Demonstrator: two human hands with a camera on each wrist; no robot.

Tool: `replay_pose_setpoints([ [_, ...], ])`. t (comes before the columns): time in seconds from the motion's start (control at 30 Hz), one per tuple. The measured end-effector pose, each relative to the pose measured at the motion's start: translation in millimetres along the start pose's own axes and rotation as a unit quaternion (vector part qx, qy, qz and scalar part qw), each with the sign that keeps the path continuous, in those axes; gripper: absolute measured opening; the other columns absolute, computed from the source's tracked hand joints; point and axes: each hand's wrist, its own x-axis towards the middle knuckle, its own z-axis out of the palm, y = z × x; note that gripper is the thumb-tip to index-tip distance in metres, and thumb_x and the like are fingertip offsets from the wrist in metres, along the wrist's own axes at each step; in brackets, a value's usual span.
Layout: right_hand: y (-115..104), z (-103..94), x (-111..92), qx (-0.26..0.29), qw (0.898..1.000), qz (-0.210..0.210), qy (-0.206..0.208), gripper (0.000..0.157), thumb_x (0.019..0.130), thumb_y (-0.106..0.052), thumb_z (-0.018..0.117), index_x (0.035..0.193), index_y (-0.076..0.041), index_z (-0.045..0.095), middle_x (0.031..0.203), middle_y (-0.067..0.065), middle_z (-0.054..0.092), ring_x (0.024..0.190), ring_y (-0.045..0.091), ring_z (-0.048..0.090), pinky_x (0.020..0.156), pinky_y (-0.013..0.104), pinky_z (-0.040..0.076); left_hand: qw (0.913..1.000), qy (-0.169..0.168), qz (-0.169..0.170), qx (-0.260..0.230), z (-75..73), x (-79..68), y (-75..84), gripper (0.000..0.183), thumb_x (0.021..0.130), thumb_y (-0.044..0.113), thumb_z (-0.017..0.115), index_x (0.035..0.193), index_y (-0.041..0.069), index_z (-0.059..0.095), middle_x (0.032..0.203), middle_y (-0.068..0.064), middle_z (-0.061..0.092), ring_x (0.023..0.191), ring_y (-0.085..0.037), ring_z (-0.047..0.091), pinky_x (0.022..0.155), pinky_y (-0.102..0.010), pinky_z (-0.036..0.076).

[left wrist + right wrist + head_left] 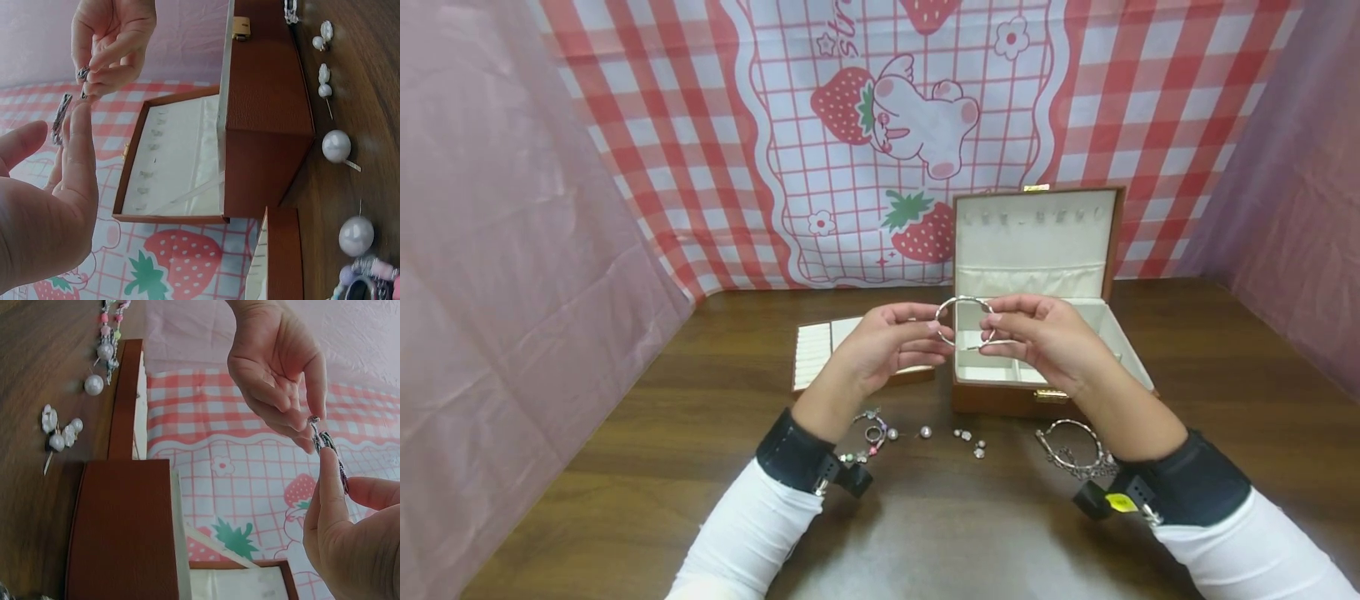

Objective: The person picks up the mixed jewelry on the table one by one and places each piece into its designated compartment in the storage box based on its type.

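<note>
A thin silver bangle (pixel 964 298) is held upright in front of the jewelry box, one hand at each side. My left hand (pixel 895 343) pinches its left side between thumb and fingers. On the opposite side, my right hand (pixel 1048 337) grips it with thumb and fingertips. Seen edge-on in the left wrist view, the bangle (pixel 61 119) shows a patterned, twisted surface. The brown jewelry box (pixel 1009 398) stands behind the hands with its lid (pixel 1037 237) raised, showing a cream lining and divided compartments. Fingers and forearm hide part of its inside.
A brown tray (pixel 812 343) with cream ring rolls lies left of the box, partly behind my left hand. In front are a beaded bracelet (pixel 874 448), a pearl stud (pixel 926 432) and small flower-and-pearl earrings (pixel 980 452). Another silver bangle (pixel 1060 458) with a chain lies near my right wrist.
</note>
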Motion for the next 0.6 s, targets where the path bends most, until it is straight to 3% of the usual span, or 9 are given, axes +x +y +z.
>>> replay_pose_setpoints([
  [0.23, -8.9, -16.1, -2.4, -0.019, 1.0, -0.014, 0.005, 0.014, 0.096, 0.004, 0.055, 0.095, -0.003, 0.067, 0.088, 0.009, 0.067, 0.082, 0.018, 0.067, 0.076, 0.036, 0.058, 0.9982, 0.023, -0.027, 0.048, -6.4, 4.9, -0.6, 0.036, 0.093, -0.003, 0.058, 0.128, -0.01, 0.054, 0.111, -0.025, 0.066, 0.084, -0.023, 0.07, 0.084, -0.041, 0.055],
  [0.47, -25.2, -35.8, -1.9, -0.05, 0.998, 0.001, 0.036, 0.013, 0.094, 0.0, 0.059, 0.09, -0.006, 0.071, 0.089, 0.008, 0.067, 0.081, 0.018, 0.067, 0.075, 0.034, 0.058, 0.991, 0.047, -0.072, 0.103, -11.9, 21.9, -8.2, 0.036, 0.092, 0.001, 0.061, 0.127, -0.006, 0.056, 0.119, -0.021, 0.064, 0.113, -0.041, 0.059, 0.083, -0.041, 0.056],
  [0.6, -33.5, -49.0, 0.5, -0.073, 0.995, 0.016, 0.063, 0.014, 0.094, -0.003, 0.061, 0.088, -0.009, 0.072, 0.088, 0.006, 0.068, 0.08, 0.017, 0.068, 0.074, 0.033, 0.058, 0.9834, 0.046, -0.107, 0.139, -11.2, 32.7, -14.8, 0.038, 0.091, 0.005, 0.065, 0.126, -0.006, 0.056, 0.121, -0.019, 0.063, 0.113, -0.041, 0.058, 0.083, -0.042, 0.056],
])
